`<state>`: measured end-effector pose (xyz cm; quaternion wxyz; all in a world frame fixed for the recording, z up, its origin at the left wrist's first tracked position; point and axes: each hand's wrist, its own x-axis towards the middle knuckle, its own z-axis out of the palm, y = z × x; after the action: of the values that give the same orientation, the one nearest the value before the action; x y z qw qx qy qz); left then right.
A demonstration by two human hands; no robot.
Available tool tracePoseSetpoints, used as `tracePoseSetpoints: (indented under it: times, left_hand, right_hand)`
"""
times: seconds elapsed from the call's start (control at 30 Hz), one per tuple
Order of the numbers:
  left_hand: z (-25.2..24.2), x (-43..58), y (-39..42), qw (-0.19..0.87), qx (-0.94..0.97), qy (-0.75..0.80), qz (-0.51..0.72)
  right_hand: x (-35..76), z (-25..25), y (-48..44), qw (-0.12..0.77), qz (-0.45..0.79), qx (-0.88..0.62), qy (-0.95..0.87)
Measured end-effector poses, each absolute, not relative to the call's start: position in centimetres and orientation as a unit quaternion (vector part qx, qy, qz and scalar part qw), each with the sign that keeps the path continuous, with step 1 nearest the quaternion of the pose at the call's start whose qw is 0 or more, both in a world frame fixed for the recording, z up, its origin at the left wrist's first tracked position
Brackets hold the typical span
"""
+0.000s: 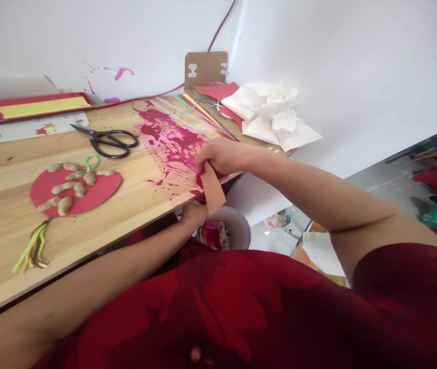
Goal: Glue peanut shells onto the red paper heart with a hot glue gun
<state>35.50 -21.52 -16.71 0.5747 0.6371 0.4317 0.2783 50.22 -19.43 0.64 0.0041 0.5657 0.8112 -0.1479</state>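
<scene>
At the table's right corner, my right hand [220,155] pinches a flat tan-orange piece of card [214,190] that hangs down past the edge. My left hand [194,212] is low beside the table edge, close to the card's lower part; its fingers are hidden, so its grip does not show. Pink and magenta stains [174,141] cover the wood near my right hand. Further left lies a red paper oval [97,192] with several peanuts [73,187] on it, a green loop [93,163] at its top and a yellow-green tassel [34,247] below.
Black-handled scissors [106,141] lie on the wooden table [157,202] behind the oval. Crumpled white paper [274,114] and coloured sheets sit at the back right. Below the corner stands a bin [243,230] with scraps in it. Red and yellow paper [45,106] lies along the wall.
</scene>
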Motion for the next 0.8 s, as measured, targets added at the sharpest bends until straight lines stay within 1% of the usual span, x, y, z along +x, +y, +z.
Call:
tracePoseSetpoints:
  times: [0.13, 0.3, 0.43, 0.67, 0.73, 0.8]
  left_hand:
    - [-17.0, 36.1, -21.6, 0.564, 0.635, 0.433, 0.302]
    - [-18.2, 36.6, -22.0, 0.576, 0.637, 0.414, 0.303]
    - [-18.4, 37.1, -22.4, 0.601, 0.623, 0.390, 0.315]
    - [-18.1, 37.7, -22.6, 0.596, 0.637, 0.372, 0.316]
    - [-18.1, 37.6, -22.6, 0.606, 0.630, 0.367, 0.319]
    - [-18.0, 37.5, -22.6, 0.613, 0.622, 0.364, 0.324]
  right_hand:
    - [50.8, 0.3, -21.4, -0.003, -0.140, 0.547, 0.825]
    - [51.4, 0.2, -23.5, -0.011, -0.143, 0.555, 0.819]
    - [51.4, 0.8, -24.8, -0.019, -0.175, 0.579, 0.796]
    - [51.6, 2.0, -26.0, -0.019, -0.244, 0.617, 0.748]
    - [52.0, 2.3, -25.8, -0.020, -0.251, 0.623, 0.741]
    - [52.5, 2.6, -25.1, -0.038, -0.244, 0.636, 0.731]
